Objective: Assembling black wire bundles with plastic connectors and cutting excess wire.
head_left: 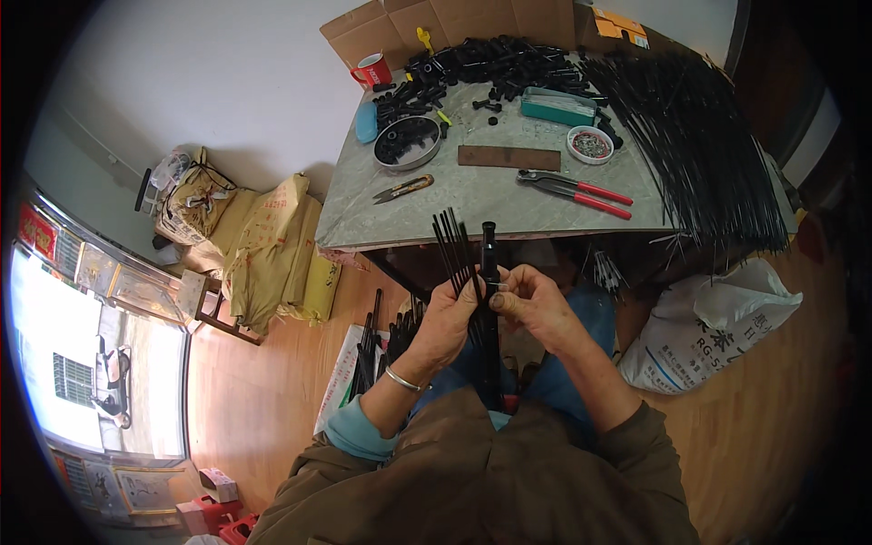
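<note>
Close to the table's front edge, my left hand [443, 322] is closed around a bundle of thin black rods [449, 238], which fan upward out of the grip. Beside the rods, a thicker black tube [490, 247] with a flared top end stands nearly upright between my hands and runs down toward my lap. My right hand [538, 307] is at the tube's right side, thumb and fingers pinched together against it. Whether a small part sits in that pinch is hidden by the fingertips.
On the grey table [354, 213] lie red-handled cutters [595, 193], thread snips [406, 188], a brown bar [509, 158], a round dish [406, 167], a teal box [556, 111] and many black rods [699, 145]. A white sack [699, 336] stands right; yellow sacks [272, 245] are left.
</note>
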`<state>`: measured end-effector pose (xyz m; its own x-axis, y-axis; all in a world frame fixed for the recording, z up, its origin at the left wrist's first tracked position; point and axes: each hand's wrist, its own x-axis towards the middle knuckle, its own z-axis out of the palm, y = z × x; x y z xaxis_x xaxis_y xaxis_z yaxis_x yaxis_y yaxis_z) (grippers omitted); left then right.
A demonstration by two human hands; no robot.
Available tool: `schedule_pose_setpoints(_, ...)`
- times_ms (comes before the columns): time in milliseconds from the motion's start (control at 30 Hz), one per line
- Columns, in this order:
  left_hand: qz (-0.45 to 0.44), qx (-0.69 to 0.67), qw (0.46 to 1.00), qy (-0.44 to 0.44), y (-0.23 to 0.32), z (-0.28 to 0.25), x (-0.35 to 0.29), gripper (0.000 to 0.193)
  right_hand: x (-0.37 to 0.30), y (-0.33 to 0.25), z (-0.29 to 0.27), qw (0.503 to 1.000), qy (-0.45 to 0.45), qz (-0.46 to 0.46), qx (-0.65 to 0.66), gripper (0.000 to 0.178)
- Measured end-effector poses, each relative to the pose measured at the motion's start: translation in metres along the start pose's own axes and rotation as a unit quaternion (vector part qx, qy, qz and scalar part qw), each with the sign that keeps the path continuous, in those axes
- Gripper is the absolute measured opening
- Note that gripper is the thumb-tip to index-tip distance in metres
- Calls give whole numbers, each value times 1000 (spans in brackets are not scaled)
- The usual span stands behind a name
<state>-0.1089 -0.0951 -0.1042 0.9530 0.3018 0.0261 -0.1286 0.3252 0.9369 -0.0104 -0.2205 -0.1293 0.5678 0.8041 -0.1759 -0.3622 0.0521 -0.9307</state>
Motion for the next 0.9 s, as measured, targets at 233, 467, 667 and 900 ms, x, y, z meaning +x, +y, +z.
schedule_pose_setpoints(233,-28,18,998,53,-13,1,16,38,15,3,14,995,57,-61,60,30)
schedule_pose_setpoints(467,48,-22,987,153,-11,-34,44,37,15,27,-4,981,134,-140,-29,30)
schedule_pose_setpoints(667,109,-46,974,192,11,-49,54,39,3,72,30,964,93,-158,-190,33)
schedule_pose_setpoints(900,219,-122,916,314,70,-89,44,39,28,51,38,857,72,-215,-464,44)
